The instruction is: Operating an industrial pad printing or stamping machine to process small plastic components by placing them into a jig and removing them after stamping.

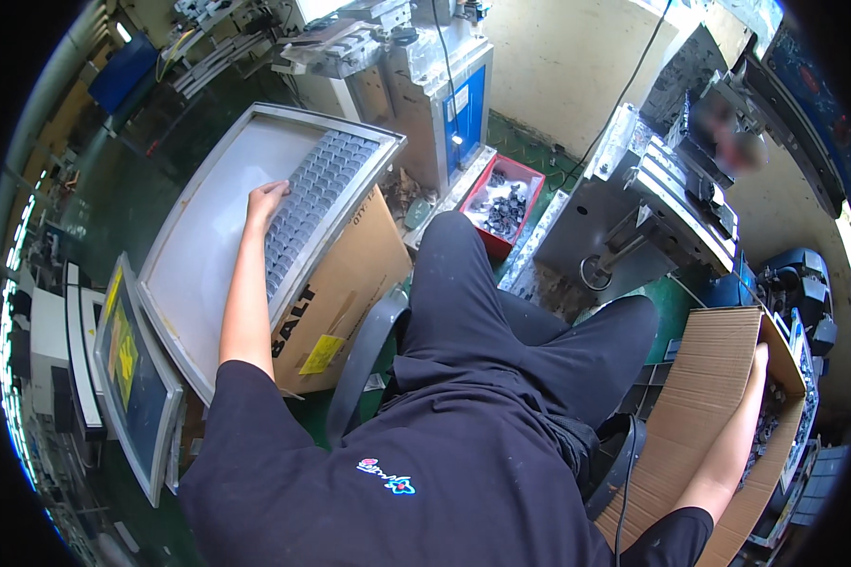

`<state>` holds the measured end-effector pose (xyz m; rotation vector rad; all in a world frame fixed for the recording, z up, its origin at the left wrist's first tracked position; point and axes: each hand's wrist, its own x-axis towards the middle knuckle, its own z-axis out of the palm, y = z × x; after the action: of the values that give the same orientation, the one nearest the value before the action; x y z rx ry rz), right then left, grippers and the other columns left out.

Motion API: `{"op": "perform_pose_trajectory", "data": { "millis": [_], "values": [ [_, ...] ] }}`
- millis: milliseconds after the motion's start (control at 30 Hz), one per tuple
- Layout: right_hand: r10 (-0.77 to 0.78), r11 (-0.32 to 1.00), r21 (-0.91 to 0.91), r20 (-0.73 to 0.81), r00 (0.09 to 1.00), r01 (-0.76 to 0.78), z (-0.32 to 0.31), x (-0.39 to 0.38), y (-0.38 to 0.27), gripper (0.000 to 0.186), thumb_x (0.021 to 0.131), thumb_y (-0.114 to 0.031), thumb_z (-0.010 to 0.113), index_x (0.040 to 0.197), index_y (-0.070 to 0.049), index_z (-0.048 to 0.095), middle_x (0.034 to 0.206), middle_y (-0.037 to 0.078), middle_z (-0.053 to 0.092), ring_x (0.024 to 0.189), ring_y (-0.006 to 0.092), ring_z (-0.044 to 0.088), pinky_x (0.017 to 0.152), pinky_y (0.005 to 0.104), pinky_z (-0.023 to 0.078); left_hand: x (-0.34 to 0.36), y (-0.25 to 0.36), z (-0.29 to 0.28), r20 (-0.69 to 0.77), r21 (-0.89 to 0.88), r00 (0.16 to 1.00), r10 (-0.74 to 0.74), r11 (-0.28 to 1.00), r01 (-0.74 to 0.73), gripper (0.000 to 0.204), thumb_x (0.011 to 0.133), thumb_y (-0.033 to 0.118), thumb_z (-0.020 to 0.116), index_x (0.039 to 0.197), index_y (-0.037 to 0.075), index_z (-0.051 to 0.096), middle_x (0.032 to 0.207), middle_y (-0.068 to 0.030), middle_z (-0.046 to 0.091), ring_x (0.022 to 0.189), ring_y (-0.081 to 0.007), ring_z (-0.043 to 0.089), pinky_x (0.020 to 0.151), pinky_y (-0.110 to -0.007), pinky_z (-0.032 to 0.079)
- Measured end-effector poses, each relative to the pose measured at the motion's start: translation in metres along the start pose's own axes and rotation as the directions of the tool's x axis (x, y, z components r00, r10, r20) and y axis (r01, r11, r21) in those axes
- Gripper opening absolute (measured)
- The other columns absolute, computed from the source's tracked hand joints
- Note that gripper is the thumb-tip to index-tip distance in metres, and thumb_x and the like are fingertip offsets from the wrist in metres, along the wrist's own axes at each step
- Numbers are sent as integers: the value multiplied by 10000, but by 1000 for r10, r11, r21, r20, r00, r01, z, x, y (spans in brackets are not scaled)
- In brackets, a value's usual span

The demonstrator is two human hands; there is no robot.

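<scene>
My left hand is at the left edge of neat rows of small grey parts, its fingers curled together. Whatever it may pinch is too small to make out. The rows cover the right side of a wide, shallow, metal-framed tray with a pale bare surface. Under the tray's right side stands a brown cardboard box with a yellow label. On my right, my right hand reaches into an open cardboard box holding small dark parts. Its fingers are hidden at the box's far end.
A red bin of small black parts and clear plastic sits ahead, beyond my knees. Machines stand ahead on both sides. Chair armrests flank me. More framed panels lean at the left. A cable hangs ahead.
</scene>
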<state>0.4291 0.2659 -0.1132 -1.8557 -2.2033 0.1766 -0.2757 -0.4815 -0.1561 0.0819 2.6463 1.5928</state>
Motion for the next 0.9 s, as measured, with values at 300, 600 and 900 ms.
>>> {"op": "perform_pose_trajectory", "data": {
  "millis": [300, 600, 900],
  "values": [
    [-13, 1000, 15, 84, 996, 12, 24, -21, -47, 525, 711, -293, 704, 1006, 128, 600, 1009, 297, 624, 999, 362, 617, 798, 427, 489, 25, -23, -11, -93, 39, 996, -17, 999, 21, 289, 835, 254, 648, 1011, 26, 683, 899, -104, 684, 830, -177, 628, 783, -294, 466],
    [155, 988, -37, 94, 983, -152, 7, -29, -8, 532, 708, -251, 734, 1036, 139, 581, 1030, 277, 628, 984, 350, 630, 782, 417, 506, -8, 107, 108, -333, 71, 794, 508, 853, -516, 252, 890, 271, 595, 1046, 82, 656, 879, -102, 672, 810, -190, 628, 714, -310, 484],
    [436, 320, 850, 261, 861, -419, -34, -43, 43, 316, 898, -189, 607, 1205, -184, 534, 952, 78, 624, 843, 214, 619, 776, 409, 541, -198, 319, 284, 200, -392, 498, 844, 534, -749, 228, 864, 208, 597, 1032, 71, 667, 881, -110, 660, 766, -183, 581, 701, -320, 476]
  ]
}}
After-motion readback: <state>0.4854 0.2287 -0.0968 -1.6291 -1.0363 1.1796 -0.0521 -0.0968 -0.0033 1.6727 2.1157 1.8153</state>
